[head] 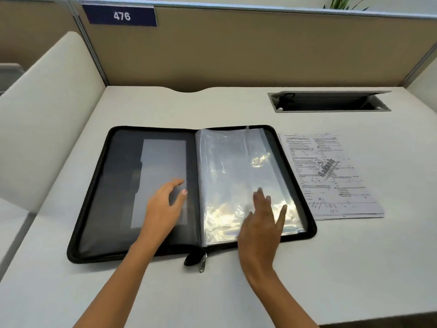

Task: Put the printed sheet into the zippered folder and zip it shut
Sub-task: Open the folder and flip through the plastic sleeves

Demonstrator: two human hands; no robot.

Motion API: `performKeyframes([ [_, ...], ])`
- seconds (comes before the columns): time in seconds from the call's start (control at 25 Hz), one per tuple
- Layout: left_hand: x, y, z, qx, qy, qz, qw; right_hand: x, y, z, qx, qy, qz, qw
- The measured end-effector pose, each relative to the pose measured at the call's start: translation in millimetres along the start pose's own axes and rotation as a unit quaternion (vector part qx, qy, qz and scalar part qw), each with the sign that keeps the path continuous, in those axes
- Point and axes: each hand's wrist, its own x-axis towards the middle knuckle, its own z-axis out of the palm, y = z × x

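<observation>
Office cubicle. Tan partition (236, 48) across top of frame, metal-capped along upper edge. Blue plate (120, 16) reading 476, upper left. Pale desk (212, 292) with open cable hatch (328, 101) at upper right. Plant leaves (345, 2) above partition, top right corner.

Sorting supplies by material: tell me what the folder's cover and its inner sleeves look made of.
Folder cover: likely black fabric, matte, no glare along its zipped rim. Inner sleeves: clear plastic film, glossy; wrinkled, with bright reflections.

Bright, even overhead light; glare on the plastic sleeves (238, 183); blurred fingers (260, 197); wide-angle edge bowing.
</observation>
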Motion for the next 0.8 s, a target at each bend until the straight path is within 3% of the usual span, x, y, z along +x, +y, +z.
performKeyframes([
  [0.08,10,15,-14,-0.105,-0.019,-0.061,0.992,-6,-20,-4,0.047,0.03,-0.078,0.995],
  [0.2,27,34,-32,-0.324,-0.111,-0.17,0.924,-13,-49,-8,0.155,0.009,-0.157,0.975],
  [0.32,37,44,-36,-0.324,-0.166,-0.22,0.905,-9,-58,-5,0.155,-0.027,-0.17,0.973],
  [0.6,35,39,-18,-0.343,-0.178,-0.241,0.89,-1,9,-8,0.132,0.005,-0.017,0.991],
  [0.8,36,31,-5,-0.321,-0.185,-0.253,0.894,-1,30,-4,0.157,-0.028,0.104,0.982],
])
